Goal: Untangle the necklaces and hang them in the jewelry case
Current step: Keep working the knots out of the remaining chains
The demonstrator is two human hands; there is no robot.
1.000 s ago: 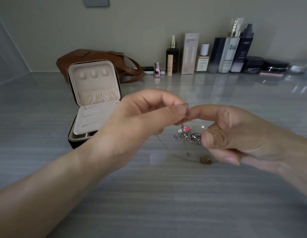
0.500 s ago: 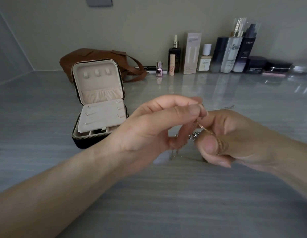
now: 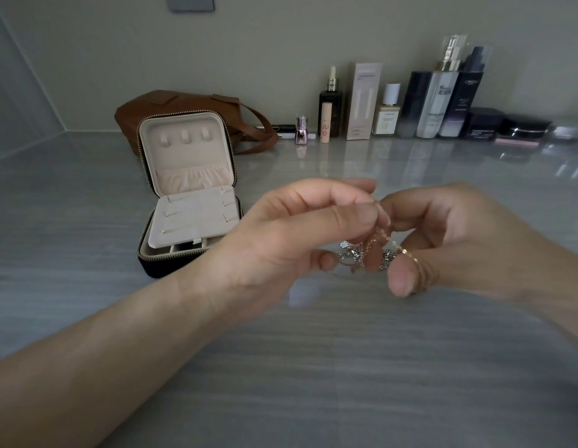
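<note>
A tangle of thin necklaces (image 3: pixel 383 250), one gold chain and a silver clump, hangs between my two hands above the grey counter. My left hand (image 3: pixel 294 234) pinches the gold chain between thumb and forefinger at the top. My right hand (image 3: pixel 449 240) holds the other side, with gold chain wound round its thumb. The small black jewelry case (image 3: pixel 187 195) stands open to the left of my left hand; its cream lid is upright with three hooks and a gathered pocket. Much of the chain is hidden behind my fingers.
A brown leather bag (image 3: pixel 171 108) lies behind the case against the wall. A row of cosmetic bottles, a tall box (image 3: pixel 362 100) and dark jars (image 3: pixel 507 127) lines the back right. The grey counter (image 3: pixel 313 367) extends toward me.
My hands have drawn closer together and the dangling chain loop and pendant have been gathered up between the fingers. The view has shifted so the case sits further right.
</note>
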